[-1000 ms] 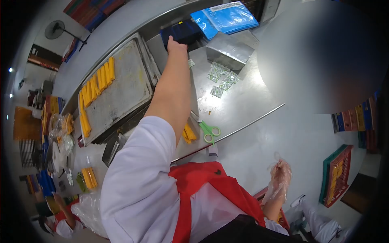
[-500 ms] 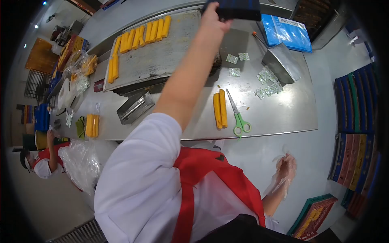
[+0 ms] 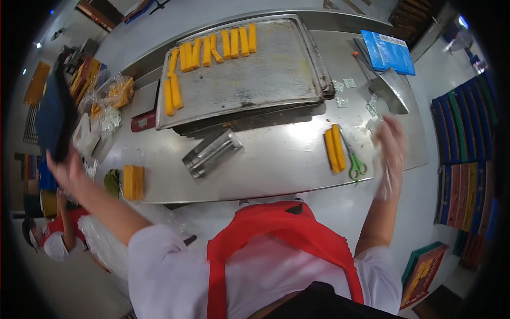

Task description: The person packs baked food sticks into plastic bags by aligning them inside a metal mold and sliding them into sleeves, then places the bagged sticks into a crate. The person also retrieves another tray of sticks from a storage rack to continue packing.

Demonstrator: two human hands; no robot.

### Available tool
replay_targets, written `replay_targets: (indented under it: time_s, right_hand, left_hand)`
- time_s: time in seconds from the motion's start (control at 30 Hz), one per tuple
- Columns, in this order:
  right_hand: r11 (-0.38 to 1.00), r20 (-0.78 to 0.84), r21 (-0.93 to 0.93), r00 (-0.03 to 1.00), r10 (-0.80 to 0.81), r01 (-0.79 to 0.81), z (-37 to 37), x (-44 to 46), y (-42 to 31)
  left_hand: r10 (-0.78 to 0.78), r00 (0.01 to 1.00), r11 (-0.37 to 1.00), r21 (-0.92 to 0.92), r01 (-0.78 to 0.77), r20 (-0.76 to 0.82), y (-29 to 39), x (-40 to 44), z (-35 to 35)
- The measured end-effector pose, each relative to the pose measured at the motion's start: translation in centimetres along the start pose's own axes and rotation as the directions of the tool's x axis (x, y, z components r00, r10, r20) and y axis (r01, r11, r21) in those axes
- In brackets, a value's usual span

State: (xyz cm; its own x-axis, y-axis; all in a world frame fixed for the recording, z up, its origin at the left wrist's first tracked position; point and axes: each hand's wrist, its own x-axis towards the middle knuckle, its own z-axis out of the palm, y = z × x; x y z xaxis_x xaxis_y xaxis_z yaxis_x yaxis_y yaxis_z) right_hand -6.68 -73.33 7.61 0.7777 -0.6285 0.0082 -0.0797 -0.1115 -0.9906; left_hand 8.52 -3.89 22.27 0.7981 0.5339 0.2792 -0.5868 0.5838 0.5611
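My left hand (image 3: 69, 173) is bare and grips the lower end of a dark blue-black object (image 3: 56, 109), held up at the far left. In a clear plastic glove, my right hand (image 3: 391, 143) is blurred over the table's right part, near small printed packets (image 3: 372, 105); its fingers are smeared. Green-handled scissors (image 3: 357, 167) lie beside yellow sticks (image 3: 334, 149) just left of that hand. More yellow sticks (image 3: 226, 43) line the back and left of a metal tray (image 3: 249, 80). An open metal box (image 3: 212, 153) lies in front of the tray.
The steel table (image 3: 276, 170) spans the middle. A blue package (image 3: 388, 52) and a metal scoop-like piece (image 3: 390, 91) are at right. Bagged yellow sticks (image 3: 133, 182) stand at the front left. A co-worker (image 3: 58, 234) is at lower left. Stacked crates (image 3: 465, 133) line the right.
My left hand has carried the dark object from the table's back across to the far left. My right hand has risen from below the table edge to over its right part.
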Motion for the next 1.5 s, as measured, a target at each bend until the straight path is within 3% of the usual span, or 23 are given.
replay_targets:
  time_s: [0.03, 0.07, 0.17, 0.2, 0.27, 0.33, 0.37, 0.43, 0.47, 0.57, 0.73, 0.87, 0.97, 1.03, 1.13, 1.2, 1.27, 1.3, 1.33, 1.37, 1.4, 1.47, 1.5]
  right_hand:
    - [1.0, 0.004, -0.003, 1.0, -0.025, 0.025, 3.9, 0.1, -1.4]
    - [0.989, 0.15, 0.059, 0.979, -0.141, 0.133, 7.3, 1.2, -1.6]
    - [0.938, 0.342, -0.138, 0.904, -0.255, 0.317, 19.0, 4.0, -2.9]
    - [0.941, 0.335, -0.114, 0.904, -0.265, 0.318, 22.8, 3.4, -4.1]
    - [0.867, 0.33, -0.289, 0.892, -0.309, 0.407, 29.4, 6.3, -3.6]
    - [0.911, 0.352, -0.317, 0.925, -0.144, 0.262, 35.2, 10.6, -1.9]
    - [0.909, 0.35, -0.323, 0.926, -0.145, 0.264, 36.5, 10.8, -2.3]
    - [0.716, 0.194, -0.654, 0.969, -0.155, 0.245, 38.2, 10.8, -2.8]
    - [0.712, 0.194, -0.659, 0.969, -0.151, 0.243, 38.7, 12.5, -1.6]
    - [0.412, 0.394, -0.792, 0.892, -0.22, 0.451, 38.1, 15.4, 0.9]
    - [0.409, 0.307, -0.774, 0.851, -0.425, 0.483, 36.7, 11.8, -0.9]
    - [0.453, 0.269, -0.815, 0.928, -0.259, 0.362, 33.5, 9.4, -1.9]
    - [0.494, 0.35, -0.752, 0.9, -0.261, 0.436, 30.0, 7.1, -2.0]
    - [0.391, 0.386, -0.792, 0.881, -0.275, 0.469, 28.3, 6.3, 0.4]
    - [0.402, 0.382, -0.772, 0.865, -0.326, 0.492, 27.2, 6.0, 0.6]
    - [0.412, 0.416, -0.778, 0.881, -0.227, 0.473, 26.1, 5.5, 0.4]
    - [0.322, 0.416, -0.421, 0.496, -0.762, 0.848, 24.5, 3.8, 0.3]
    - [0.966, 0.352, -0.12, 0.919, -0.176, 0.231, 24.4, 2.3, -2.1]
    - [0.967, 0.355, -0.117, 0.919, -0.172, 0.226, 23.6, 0.9, -1.8]
    - [0.988, 0.599, 0.15, 0.799, -0.054, -0.045, 22.6, -0.2, -1.2]
    - [0.876, 0.807, 0.311, 0.589, -0.039, -0.368, 21.8, -1.5, -0.6]
    - [0.862, 0.682, 0.432, 0.722, -0.118, -0.267, 23.1, -5.3, 3.2]
    - [0.853, 0.703, 0.44, 0.699, -0.133, -0.28, 23.6, -6.0, 4.8]
  left_hand:
    - [-0.04, 0.999, 0.998, -0.041, 0.041, 0.027, 4.1, 2.3, -5.8]
    - [0.001, 0.999, 1.0, -0.005, -0.001, -0.042, 6.8, 2.3, -9.1]
    - [0.096, 0.965, 0.995, -0.013, -0.103, -0.244, 13.1, 2.0, -17.3]
    - [0.112, 0.954, 0.993, 0.001, -0.117, -0.276, 14.6, 1.6, -19.5]
    - [0.127, 0.937, 0.983, -0.088, -0.163, -0.325, 16.9, 0.5, -22.8]
    - [0.202, 0.898, 0.973, -0.024, -0.229, -0.391, 18.6, -0.6, -24.7]
    - [0.278, 0.823, 0.953, 0.034, -0.302, -0.495, 18.4, -1.4, -23.8]
    - [0.333, 0.795, 0.936, 0.075, -0.344, -0.507, 19.2, -2.1, -24.8]
    - [0.393, 0.762, 0.913, 0.121, -0.389, -0.515, 19.7, -2.2, -25.5]
    - [0.389, 0.762, 0.905, 0.06, -0.421, -0.517, 21.0, -2.7, -27.2]
    - [0.373, 0.736, 0.905, 0.048, -0.423, -0.565, 21.8, -3.9, -28.1]
    - [0.36, 0.767, 0.914, 0.034, -0.405, -0.531, 21.7, -3.7, -27.5]
    - [0.382, 0.766, 0.902, 0.029, -0.431, -0.516, 21.6, -3.3, -27.6]
    - [0.392, 0.78, 0.897, 0.014, -0.442, -0.487, 22.3, -2.3, -29.0]
    - [0.36, 0.785, 0.913, 0.016, -0.408, -0.504, 22.1, -1.1, -29.4]
    - [0.38, 0.79, 0.914, 0.062, -0.401, -0.481, 21.6, -0.8, -29.2]
    - [0.347, 0.799, 0.925, 0.041, -0.377, -0.491, 20.8, -1.1, -27.8]
    - [0.341, 0.803, 0.926, 0.029, -0.376, -0.488, 20.8, -1.2, -27.8]
    - [0.333, 0.808, 0.928, 0.017, -0.373, -0.486, 21.0, -1.2, -27.7]
    - [0.292, 0.818, 0.938, -0.02, -0.347, -0.496, 21.1, -1.4, -27.4]
    - [0.295, 0.817, 0.936, -0.02, -0.351, -0.496, 21.1, -1.3, -27.3]
    - [0.322, 0.814, 0.937, 0.038, -0.348, -0.484, 21.3, -1.4, -27.5]
    - [0.281, 0.791, 0.953, 0.064, -0.295, -0.543, 22.5, -0.3, -29.5]
